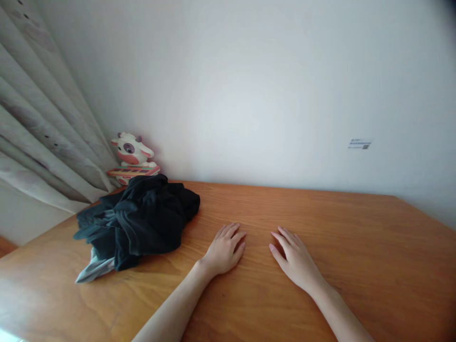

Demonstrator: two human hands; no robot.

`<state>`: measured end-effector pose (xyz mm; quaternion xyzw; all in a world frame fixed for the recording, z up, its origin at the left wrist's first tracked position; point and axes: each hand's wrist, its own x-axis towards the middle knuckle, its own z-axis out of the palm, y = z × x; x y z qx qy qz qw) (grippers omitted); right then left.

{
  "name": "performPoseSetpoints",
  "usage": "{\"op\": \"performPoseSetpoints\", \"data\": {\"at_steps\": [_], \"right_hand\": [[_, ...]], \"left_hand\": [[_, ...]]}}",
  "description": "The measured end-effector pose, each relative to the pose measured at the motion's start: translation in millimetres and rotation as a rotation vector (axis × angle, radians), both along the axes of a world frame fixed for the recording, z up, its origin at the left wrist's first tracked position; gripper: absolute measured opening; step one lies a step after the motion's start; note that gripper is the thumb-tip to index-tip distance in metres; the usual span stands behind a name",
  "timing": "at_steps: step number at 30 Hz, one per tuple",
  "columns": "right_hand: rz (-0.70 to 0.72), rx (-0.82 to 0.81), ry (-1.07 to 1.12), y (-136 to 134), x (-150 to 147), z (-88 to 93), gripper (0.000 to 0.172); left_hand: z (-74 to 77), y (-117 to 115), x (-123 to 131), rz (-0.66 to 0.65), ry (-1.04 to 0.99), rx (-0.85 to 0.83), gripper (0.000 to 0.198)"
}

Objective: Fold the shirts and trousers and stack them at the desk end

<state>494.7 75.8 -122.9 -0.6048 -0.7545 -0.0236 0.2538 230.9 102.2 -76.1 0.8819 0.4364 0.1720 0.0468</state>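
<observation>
My left hand point(224, 249) lies flat, palm down, on the wooden table point(338, 237), fingers stretched out and holding nothing. My right hand point(294, 259) rests the same way a short gap to its right, also flat with nothing in it. A crumpled heap of dark clothing point(137, 221) with a pale grey piece sticking out underneath sits on the table to the left of my left hand, close to it but not touching.
A white and pink cow toy point(131, 154) with a red-green strip stands behind the clothing against the white wall point(249, 95). A pale curtain point(39, 118) hangs at the left. A small label point(359, 144) is stuck on the wall at the right.
</observation>
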Motion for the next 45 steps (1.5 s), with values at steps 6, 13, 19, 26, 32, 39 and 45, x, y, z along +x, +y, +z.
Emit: {"op": "performPoseSetpoints", "data": {"at_steps": [6, 13, 19, 26, 32, 39, 45], "right_hand": [[0.000, 0.000, -0.016, 0, 0, -0.1, 0.049], [0.000, -0.006, -0.021, 0, 0, 0.6, 0.051], [0.004, -0.001, -0.015, 0, 1, -0.8, 0.050], [0.004, -0.020, -0.006, 0, 1, 0.3, 0.050], [0.007, -0.003, -0.010, 0, 1, 0.3, 0.048], [0.037, 0.031, -0.002, 2, 6, -5.3, 0.054], [0.060, 0.090, 0.036, 7, 14, -19.0, 0.054]], "left_hand": [[-1.3, 0, 1, -0.001, -0.011, 0.005, 0.038], [-1.3, 0, 0, 0.003, -0.020, 0.002, 0.038], [-0.5, 0, 0, 0.005, 0.004, -0.002, 0.039], [-1.5, 0, 0, 0.002, -0.034, 0.002, 0.038], [-2.4, -1, 0, -0.003, -0.062, -0.001, 0.037], [1.9, -4, 0, 0.004, -0.047, -0.012, 0.038], [1.2, -7, 0, 0.010, -0.069, -0.045, 0.040]]}}
